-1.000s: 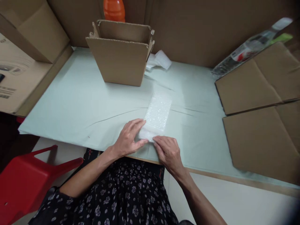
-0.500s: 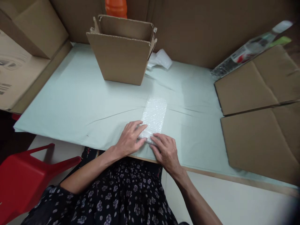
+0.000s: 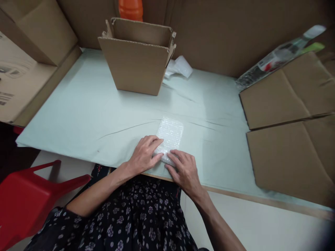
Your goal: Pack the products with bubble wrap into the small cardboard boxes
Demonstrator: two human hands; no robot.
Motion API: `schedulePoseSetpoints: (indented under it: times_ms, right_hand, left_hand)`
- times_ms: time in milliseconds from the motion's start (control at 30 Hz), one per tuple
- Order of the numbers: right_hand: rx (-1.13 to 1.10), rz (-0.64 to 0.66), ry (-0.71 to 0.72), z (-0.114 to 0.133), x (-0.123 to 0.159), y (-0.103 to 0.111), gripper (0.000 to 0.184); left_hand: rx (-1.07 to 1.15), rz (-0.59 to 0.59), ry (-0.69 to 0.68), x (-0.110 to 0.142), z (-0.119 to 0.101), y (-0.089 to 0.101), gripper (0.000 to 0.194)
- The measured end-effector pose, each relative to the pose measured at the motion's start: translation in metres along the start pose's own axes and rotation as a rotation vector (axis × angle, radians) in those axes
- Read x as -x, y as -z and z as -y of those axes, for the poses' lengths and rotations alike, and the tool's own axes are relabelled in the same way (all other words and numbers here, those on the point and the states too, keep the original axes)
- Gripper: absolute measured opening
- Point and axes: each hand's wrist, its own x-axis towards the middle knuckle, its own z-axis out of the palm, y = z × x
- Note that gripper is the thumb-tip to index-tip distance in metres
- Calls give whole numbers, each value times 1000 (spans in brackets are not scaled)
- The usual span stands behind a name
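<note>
A strip of bubble wrap (image 3: 171, 131) lies on the pale green cloth in front of me, its near end bunched into a fold or roll. My left hand (image 3: 146, 153) grips the left side of that near end, thumb and fingers bent around it. On the right side, my right hand (image 3: 184, 169) holds the same end, fingertips on top and thumb toward me. Whether anything is inside the fold, I cannot tell.
Upright beyond the wrap stands an open cardboard box (image 3: 134, 64), with crumpled white packing (image 3: 183, 66) beside it. Flattened cardboard (image 3: 288, 150) and a clear plastic bottle (image 3: 274, 61) lie at the right. A red stool (image 3: 34, 198) is at lower left, an orange bottle (image 3: 131, 9) behind the box.
The flat stretch of bubble wrap is shorter, its far edge having come nearer to my hands. Both hands stay almost in place, still on its near end.
</note>
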Motion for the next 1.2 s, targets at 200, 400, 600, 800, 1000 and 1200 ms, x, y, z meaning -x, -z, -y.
schedulePoseSetpoints:
  times_ms: [200, 400, 600, 800, 1000, 1200]
  right_hand:
    - [-254, 105, -125, 2, -2, 7, 23]
    - [0, -39, -46, 9, -3, 6, 28]
    - [-118, -8, -159, 2, -15, -8, 24]
    - [-611, 45, -522, 14, -25, -9, 28]
    - [-786, -15, -629, 24, -21, -4, 30]
    - [-629, -55, -495, 18, -21, -2, 22]
  left_hand:
    - [109, 78, -56, 22, -5, 12, 47]
    - [-88, 0, 86, 12, -2, 2, 40]
    - [301, -126, 346, 11, -4, 1, 53]
    - [1165, -238, 739, 18, -18, 4, 88]
    - [1473, -372, 915, 10, -27, 6, 95]
    - [1603, -307, 946, 7, -27, 2, 76]
